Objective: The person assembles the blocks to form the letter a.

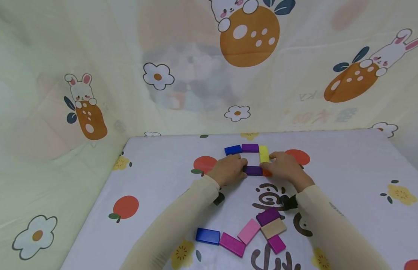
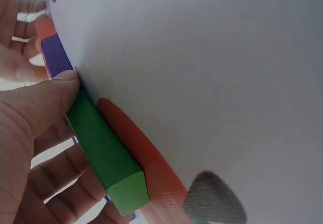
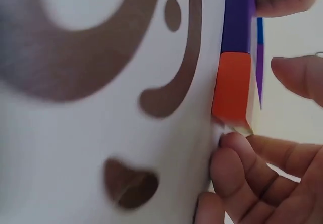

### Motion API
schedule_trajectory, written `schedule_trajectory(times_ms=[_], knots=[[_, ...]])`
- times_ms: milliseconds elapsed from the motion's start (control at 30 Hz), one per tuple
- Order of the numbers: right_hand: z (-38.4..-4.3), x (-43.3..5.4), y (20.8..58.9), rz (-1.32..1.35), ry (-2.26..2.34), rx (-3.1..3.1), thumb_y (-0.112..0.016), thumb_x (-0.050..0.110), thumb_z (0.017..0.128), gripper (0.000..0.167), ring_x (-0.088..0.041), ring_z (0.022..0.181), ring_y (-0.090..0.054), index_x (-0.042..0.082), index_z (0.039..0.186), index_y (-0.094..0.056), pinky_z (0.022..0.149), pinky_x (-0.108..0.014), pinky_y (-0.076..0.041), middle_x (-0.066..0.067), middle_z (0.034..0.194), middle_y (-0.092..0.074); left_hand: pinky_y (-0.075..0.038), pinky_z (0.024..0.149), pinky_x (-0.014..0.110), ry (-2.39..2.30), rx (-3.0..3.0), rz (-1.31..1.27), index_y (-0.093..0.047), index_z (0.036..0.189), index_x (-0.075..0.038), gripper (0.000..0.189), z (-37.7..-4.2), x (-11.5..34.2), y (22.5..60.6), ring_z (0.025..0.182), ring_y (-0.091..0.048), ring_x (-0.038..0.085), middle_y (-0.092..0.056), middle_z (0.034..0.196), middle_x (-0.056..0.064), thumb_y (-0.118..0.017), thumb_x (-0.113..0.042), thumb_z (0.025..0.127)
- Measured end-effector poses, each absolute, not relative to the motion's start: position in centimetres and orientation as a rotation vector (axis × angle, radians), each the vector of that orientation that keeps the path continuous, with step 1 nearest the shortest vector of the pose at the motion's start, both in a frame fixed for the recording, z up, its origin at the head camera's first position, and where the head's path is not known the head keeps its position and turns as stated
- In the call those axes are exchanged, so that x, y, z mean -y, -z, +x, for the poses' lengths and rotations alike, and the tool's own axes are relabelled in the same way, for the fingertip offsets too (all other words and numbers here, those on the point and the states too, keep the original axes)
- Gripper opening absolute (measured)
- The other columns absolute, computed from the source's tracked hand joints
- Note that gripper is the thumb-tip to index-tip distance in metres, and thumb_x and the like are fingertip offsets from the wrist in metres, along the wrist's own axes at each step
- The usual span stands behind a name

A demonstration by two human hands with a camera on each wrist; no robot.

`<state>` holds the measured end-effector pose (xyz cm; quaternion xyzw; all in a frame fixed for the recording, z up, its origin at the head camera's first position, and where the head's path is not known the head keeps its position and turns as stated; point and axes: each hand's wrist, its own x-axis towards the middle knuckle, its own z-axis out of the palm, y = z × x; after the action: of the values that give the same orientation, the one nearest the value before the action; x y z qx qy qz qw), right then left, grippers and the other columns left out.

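Left wrist view: gripping green block [image 2: 103, 146] in left hand [image 1: 228, 170], with thumb over its joint with purple block [image 1: 253, 171] and fingers curled behind; lined up with orange block [image 3: 233, 85] on printed cloth [image 1: 347, 161]; right hand [image 1: 286, 165] just beside, thumb and fingers parted; beyond, yellow block [image 1: 264, 153]; nearer, pink block [image 1: 248, 231]

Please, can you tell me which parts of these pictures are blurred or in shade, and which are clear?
Head view: soft light, and the light pink block has clear edges; left wrist view: the green block looks fairly crisp, the cloth beside it greyish and dim; right wrist view: the lowest brown mark is blurred, the orange block clearer.
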<state>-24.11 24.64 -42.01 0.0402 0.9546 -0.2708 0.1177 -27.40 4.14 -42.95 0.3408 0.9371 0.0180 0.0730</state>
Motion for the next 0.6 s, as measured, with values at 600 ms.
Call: schedule_trajectory(times_ms=[600], knots=[[-26.3,-24.2,42.8,0.185,0.805,-2.788,-0.068,0.036,0.098,0.061,-0.035,0.096,-0.054,-0.013,0.133,-0.058,0.075,-0.038,-0.045,-0.019,0.099,-0.059,-0.052,0.085,0.024,-0.043,-2.805,0.984,-0.068,0.131,-0.020,0.040,-27.6,-4.0,43.1,0.096,-0.056,0.011,-0.064,0.110,-0.002,-0.070,-0.044,0.099]])
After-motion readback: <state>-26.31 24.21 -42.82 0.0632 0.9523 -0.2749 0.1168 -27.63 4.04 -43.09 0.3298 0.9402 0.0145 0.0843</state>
